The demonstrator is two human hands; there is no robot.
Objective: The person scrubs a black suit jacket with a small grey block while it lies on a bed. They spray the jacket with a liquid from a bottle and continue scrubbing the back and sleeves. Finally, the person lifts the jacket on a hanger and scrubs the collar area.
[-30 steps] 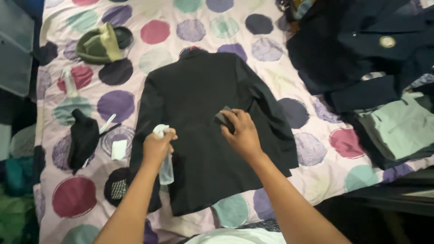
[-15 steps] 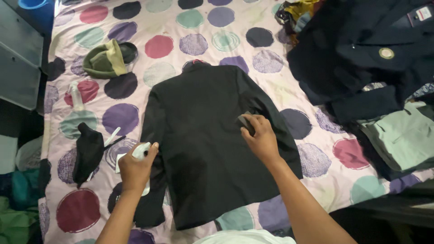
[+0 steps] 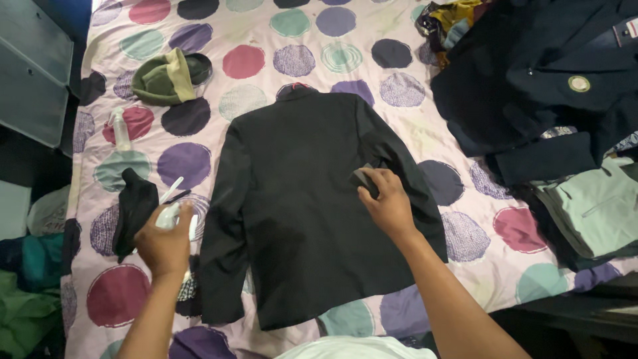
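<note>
Fingers of the right hand curl over a small dark grey pad, pressing it onto the black jacket just where the jacket's right sleeve meets the body. That jacket lies back-up and flat on the bed, collar away from the person, spread over a pale sheet with coloured dots. Off the jacket's left edge, the left hand is closed around a clear spray bottle; only its white top shows above the knuckles, held over the sheet beside the left sleeve. Just left of that hand lies a black cloth. Farther up the bed are a second small bottle and a green cap. Dark navy garments are piled at the right.
</note>
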